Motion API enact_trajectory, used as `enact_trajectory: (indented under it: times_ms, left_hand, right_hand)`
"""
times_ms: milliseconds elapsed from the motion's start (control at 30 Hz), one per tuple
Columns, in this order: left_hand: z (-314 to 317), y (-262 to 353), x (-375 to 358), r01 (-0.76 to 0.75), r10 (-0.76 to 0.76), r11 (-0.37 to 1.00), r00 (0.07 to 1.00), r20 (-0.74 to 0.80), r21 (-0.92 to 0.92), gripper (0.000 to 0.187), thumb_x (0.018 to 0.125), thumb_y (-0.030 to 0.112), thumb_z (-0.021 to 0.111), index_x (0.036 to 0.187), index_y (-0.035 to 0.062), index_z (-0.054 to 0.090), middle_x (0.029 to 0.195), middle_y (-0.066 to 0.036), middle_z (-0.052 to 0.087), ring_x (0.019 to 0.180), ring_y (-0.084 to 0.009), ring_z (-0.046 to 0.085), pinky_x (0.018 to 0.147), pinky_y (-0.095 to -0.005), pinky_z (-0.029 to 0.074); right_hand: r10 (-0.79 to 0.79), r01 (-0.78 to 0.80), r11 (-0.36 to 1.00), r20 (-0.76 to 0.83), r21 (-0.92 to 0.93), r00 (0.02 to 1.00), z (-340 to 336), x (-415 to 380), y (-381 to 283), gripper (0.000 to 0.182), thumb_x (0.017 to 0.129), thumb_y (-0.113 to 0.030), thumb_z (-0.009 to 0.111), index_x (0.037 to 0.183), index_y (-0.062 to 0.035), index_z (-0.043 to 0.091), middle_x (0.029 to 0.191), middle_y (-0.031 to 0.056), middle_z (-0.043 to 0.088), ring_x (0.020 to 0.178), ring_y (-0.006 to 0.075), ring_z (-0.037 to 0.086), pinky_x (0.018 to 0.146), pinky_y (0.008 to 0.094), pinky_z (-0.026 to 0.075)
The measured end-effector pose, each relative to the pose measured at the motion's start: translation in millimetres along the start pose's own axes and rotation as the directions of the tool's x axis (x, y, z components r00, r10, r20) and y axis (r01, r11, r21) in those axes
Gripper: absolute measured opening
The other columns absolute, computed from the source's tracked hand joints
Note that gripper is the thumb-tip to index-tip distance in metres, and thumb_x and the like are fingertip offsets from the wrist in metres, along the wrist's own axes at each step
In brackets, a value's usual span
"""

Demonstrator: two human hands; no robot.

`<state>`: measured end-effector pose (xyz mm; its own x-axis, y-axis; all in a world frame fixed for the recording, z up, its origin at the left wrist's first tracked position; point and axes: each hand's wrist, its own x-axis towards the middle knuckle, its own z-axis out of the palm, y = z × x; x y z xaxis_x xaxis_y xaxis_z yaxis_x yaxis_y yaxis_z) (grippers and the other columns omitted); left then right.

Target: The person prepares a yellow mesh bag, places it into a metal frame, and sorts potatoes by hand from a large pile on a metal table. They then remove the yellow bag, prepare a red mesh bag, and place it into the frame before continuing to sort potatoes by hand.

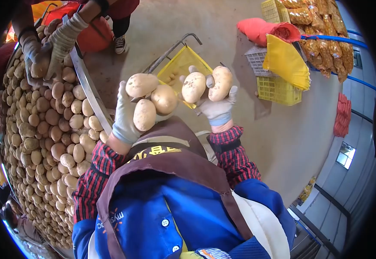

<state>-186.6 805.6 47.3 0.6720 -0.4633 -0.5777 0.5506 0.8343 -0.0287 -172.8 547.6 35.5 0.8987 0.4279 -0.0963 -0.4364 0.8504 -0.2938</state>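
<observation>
My left hand (125, 114), in a pale work glove, cradles three potatoes (164, 99) bunched together. Two more potatoes (194, 87) rest in my gloved right hand (217, 108), side by side, with the fingers curled up between and behind them. Both hands are raised in front of my apron (166, 134). Beyond and below them a yellow mesh bag (183, 60) hangs from a bent metal frame (169, 54), with some potatoes visible inside. The hands partly cover the bag's near side.
On the left a large heap of potatoes (45, 129) lies behind a metal edge (88, 86). Another person's gloved hands (52, 56) work over it. Crates (278, 90), yellow sacks (285, 62), a red sack (267, 32) and filled bags (326, 39) stand at the right.
</observation>
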Motion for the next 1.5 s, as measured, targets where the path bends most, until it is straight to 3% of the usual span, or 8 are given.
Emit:
enact_trajectory:
  times_ms: [367,467,567,633,800,900,1033,1500]
  left_hand:
    - [8,-20,38,0.112,-0.126,0.989,0.981,0.147,0.097,0.077,0.097,0.072,0.048,0.145,0.0120,0.047,0.137,-0.013,0.057,0.123,-0.0287,0.061,0.105,-0.0487,0.052]
    - [1,-28,60,0.088,-0.097,0.983,0.994,0.049,0.161,0.073,0.097,0.072,0.048,0.144,0.0146,0.047,0.132,-0.010,0.058,0.119,-0.0272,0.062,0.102,-0.0480,0.054]
    - [-13,-33,72,0.142,-0.175,0.953,0.979,0.104,0.266,0.064,0.102,0.062,0.047,0.146,0.0142,0.047,0.143,-0.010,0.053,0.126,-0.0280,0.057,0.104,-0.0491,0.050]
    - [-29,-33,55,0.100,-0.125,0.945,0.990,0.060,0.312,0.062,0.104,0.058,0.048,0.146,0.0129,0.048,0.141,-0.010,0.054,0.127,-0.0270,0.057,0.105,-0.0476,0.049]
    - [-62,3,-71,-0.147,0.164,0.782,0.986,0.027,0.606,0.048,0.107,0.039,0.053,0.141,0.0045,0.053,0.137,-0.013,0.058,0.125,-0.0227,0.058,0.109,-0.0374,0.046]
    - [-109,-3,-137,-0.321,0.656,0.386,0.755,-0.013,0.865,0.039,0.104,0.019,0.057,0.139,0.0011,0.053,0.129,-0.013,0.062,0.123,-0.0215,0.060,0.104,-0.0366,0.049]
    - [-138,-20,-211,0.029,0.979,-0.092,0.186,0.085,0.995,0.032,0.091,0.008,0.067,0.121,-0.0017,0.064,0.113,-0.019,0.066,0.107,-0.0344,0.064,0.095,-0.0395,0.051]
    - [-167,-38,-281,-0.024,0.948,0.237,-0.215,-0.236,0.971,0.026,0.092,0.006,0.065,0.117,0.0001,0.067,0.114,-0.014,0.067,0.109,-0.0274,0.065,0.097,-0.0366,0.050]
  right_hand:
    - [-0.075,0.063,0.989,-0.095,-0.132,0.993,-22,-19,-29,0.065,0.077,-0.063,0.076,0.112,-0.0097,0.061,0.156,0.0202,0.038,0.145,0.0498,0.035,0.117,0.0702,0.028]
    - [-0.106,0.067,0.975,-0.173,-0.213,0.979,-20,-14,-33,0.060,0.079,-0.054,0.078,0.112,-0.0053,0.065,0.142,0.0188,0.053,0.134,0.0385,0.050,0.115,0.0550,0.037]
    - [-0.026,-0.233,0.717,-0.359,-0.657,0.933,-74,-5,-40,0.053,0.083,-0.032,0.077,0.125,-0.0031,0.061,0.123,0.0079,0.065,0.114,0.0178,0.059,0.098,0.0381,0.047]
    - [-0.139,-0.648,0.236,-0.685,-0.724,0.715,-47,11,-19,0.058,0.084,-0.026,0.076,0.133,-0.0013,0.058,0.127,0.0080,0.063,0.115,0.0179,0.059,0.098,0.0358,0.047]
    - [-0.150,-0.492,0.335,-0.561,-0.804,0.814,-146,37,36,0.030,0.103,-0.019,0.058,0.130,-0.0087,0.063,0.117,0.0040,0.068,0.103,0.0174,0.066,0.090,0.0312,0.054]
    - [-0.027,-0.101,-0.021,-0.100,-0.995,0.995,-40,70,107,0.026,0.093,-0.011,0.067,0.118,-0.0031,0.067,0.114,0.0089,0.069,0.106,0.0206,0.066,0.092,0.0341,0.054]
    - [0.442,0.440,-0.103,0.355,-0.892,0.824,38,99,203,0.025,0.085,-0.012,0.070,0.108,-0.0035,0.070,0.109,0.0176,0.070,0.108,0.0365,0.065,0.097,0.0436,0.051]
    - [0.725,0.722,0.201,0.596,-0.662,0.345,107,135,427,0.038,0.086,-0.018,0.067,0.121,-0.0061,0.062,0.115,0.0162,0.065,0.110,0.0383,0.062,0.095,0.0483,0.048]
